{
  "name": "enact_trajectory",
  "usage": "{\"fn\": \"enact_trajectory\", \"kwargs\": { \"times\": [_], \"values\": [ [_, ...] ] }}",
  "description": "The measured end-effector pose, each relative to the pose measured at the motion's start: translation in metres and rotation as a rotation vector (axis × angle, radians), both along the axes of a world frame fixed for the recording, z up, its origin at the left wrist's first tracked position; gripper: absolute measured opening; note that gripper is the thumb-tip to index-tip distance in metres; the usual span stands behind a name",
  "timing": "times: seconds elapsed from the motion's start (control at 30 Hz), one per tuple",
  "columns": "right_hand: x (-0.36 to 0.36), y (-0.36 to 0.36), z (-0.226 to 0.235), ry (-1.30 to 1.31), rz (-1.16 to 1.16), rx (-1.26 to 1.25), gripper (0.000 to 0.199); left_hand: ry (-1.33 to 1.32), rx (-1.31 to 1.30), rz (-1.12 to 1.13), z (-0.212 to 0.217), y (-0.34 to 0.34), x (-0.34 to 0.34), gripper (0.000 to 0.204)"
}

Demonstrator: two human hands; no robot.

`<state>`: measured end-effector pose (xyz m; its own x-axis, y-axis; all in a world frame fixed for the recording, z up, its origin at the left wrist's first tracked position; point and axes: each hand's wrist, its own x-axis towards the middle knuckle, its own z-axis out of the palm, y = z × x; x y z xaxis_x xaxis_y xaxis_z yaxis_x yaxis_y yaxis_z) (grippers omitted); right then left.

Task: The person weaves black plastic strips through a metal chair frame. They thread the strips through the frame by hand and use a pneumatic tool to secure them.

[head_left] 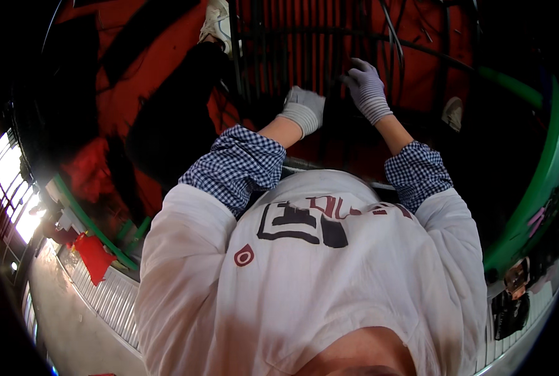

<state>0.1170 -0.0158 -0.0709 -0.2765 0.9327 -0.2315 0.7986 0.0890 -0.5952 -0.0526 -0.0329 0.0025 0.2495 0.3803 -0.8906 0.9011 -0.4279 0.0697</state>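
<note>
My left hand (304,109), in a pale knitted glove with a ribbed cuff, is closed in a fist near the lower end of a row of dark parallel bars (295,59). Its fingers curl away from view, so anything inside them is hidden. To its right, my right hand (368,91) wears a matching glove. Its fingers are partly stretched and apart, beside the right side of the bars, with nothing visible in them. Blue-and-white checked sleeve covers (238,164) are on both my forearms. Deep shadow lies between and below my hands.
Red flooring (151,47) shows around the bars. A dark cable (439,56) curves across the upper right, and thin strands hang near it. Green curved edging (552,150) runs along the right. White shoes (216,24) appear at the top. A red cloth-like piece (93,258) is at lower left.
</note>
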Motion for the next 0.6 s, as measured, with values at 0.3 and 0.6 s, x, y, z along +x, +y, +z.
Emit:
{"fn": "enact_trajectory", "kwargs": {
  "times": [0.3, 0.6],
  "values": [
    [-0.012, 0.001, -0.01, 1.506, -1.022, -0.857, 0.02, -0.241, 0.316, 0.729, -0.009, 0.105, 0.05, 0.038],
    [-0.007, -0.007, 0.048, 1.312, -1.156, -0.99, 0.048, -0.454, 0.162, 1.082, 0.001, 0.104, 0.177, 0.062]
  ]
}}
